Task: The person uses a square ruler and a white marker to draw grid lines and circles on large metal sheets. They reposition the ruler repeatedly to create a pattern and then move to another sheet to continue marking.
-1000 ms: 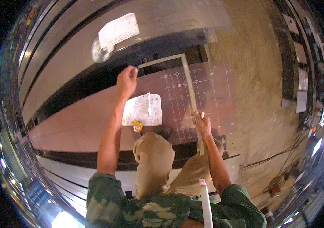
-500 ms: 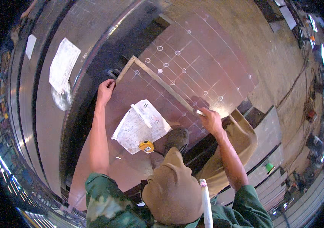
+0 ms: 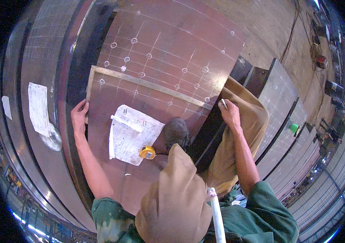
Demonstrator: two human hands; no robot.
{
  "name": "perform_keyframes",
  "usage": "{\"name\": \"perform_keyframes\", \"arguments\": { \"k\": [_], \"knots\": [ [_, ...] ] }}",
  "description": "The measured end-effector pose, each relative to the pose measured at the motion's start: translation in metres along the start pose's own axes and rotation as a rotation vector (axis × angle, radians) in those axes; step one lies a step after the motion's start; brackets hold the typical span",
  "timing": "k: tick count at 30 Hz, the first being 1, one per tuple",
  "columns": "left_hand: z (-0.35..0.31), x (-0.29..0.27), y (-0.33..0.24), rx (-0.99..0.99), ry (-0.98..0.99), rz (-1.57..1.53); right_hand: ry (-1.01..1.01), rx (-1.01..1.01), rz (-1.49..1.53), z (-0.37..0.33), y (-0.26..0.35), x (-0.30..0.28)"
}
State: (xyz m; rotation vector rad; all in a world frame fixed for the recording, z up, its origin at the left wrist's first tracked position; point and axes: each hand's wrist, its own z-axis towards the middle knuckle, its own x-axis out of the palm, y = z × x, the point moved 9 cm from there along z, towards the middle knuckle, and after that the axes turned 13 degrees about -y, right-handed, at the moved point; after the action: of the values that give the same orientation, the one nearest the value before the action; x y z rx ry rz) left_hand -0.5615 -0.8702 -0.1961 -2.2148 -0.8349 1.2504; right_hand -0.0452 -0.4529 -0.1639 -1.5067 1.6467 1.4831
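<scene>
A carpenter's square (image 3: 152, 85) lies on the reddish-brown steel plate (image 3: 172, 24), its corner at the far left. My left hand (image 3: 80, 117) is closed on the end of the square's short arm, at the plate's left edge. Between the fingers of my right hand (image 3: 230, 114) is a short white chalk stick (image 3: 224, 104). That hand hovers just right of the long arm's end, near my right knee. Chalk lines and small circles cover the plate beyond the square and partly below it.
Nearer me on the plate lie a marked paper sheet (image 3: 134, 135) and a yellow tape measure (image 3: 147, 152), close to my shoe (image 3: 176, 133). More papers (image 3: 39, 109) rest on the beam at left. A green object (image 3: 294, 128) sits on the steel at right. A white stick (image 3: 217, 214) juts up at bottom.
The view has turned, so the plate and square appear rotated. My right hand, with the chalk, has drawn slightly away from the square's long arm. The left hand keeps its hold.
</scene>
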Motion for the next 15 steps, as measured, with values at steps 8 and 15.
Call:
{"name": "perform_keyframes", "arguments": {
  "k": [8,15],
  "knots": [
    [0.001,-0.001,0.017,-0.115,-0.059,-0.25,0.161,0.106,0.103,-0.004,-0.002,0.026],
    [0.006,0.002,0.011,-0.069,-0.047,-0.183,0.18,0.2,0.207,-0.003,-0.014,0.032]
  ]
}}
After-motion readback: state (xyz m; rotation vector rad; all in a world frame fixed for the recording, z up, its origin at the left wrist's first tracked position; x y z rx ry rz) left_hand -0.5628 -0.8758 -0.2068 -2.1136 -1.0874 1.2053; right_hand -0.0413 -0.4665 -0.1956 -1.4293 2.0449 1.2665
